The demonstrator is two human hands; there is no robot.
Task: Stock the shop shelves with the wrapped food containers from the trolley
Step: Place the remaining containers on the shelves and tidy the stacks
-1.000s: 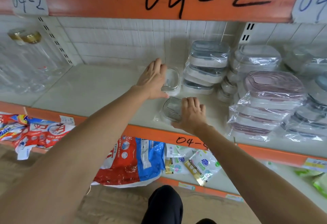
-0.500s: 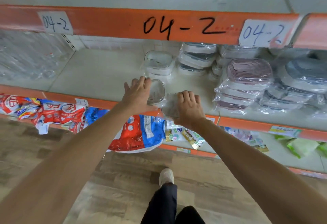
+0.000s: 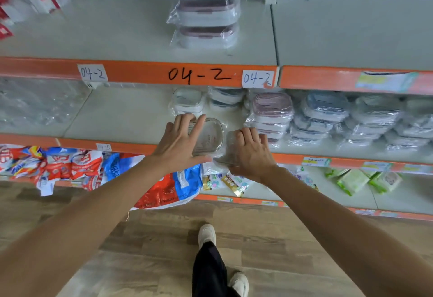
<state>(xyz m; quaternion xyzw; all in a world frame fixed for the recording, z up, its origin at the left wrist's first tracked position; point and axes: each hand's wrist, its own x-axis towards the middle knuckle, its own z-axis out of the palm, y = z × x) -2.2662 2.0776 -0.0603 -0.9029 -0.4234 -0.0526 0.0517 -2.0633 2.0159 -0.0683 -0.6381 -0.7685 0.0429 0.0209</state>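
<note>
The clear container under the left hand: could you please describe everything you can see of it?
The clear container is a rounded-rectangular box of transparent glass or plastic, wrapped in crinkled clear film. It is tilted, its broad face turned toward the camera, at the front edge of the middle shelf. The left hand lies spread across its left side with straight fingers. Its right edge meets another wrapped container under the right hand.

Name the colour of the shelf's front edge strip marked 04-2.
Orange, with black handwriting; the edge strip shows only in the head view.

Right hand (image 3: 251,153) hides most of its wrapped container (image 3: 230,147) — shelf labels (image 3: 316,162) blurred.
</note>
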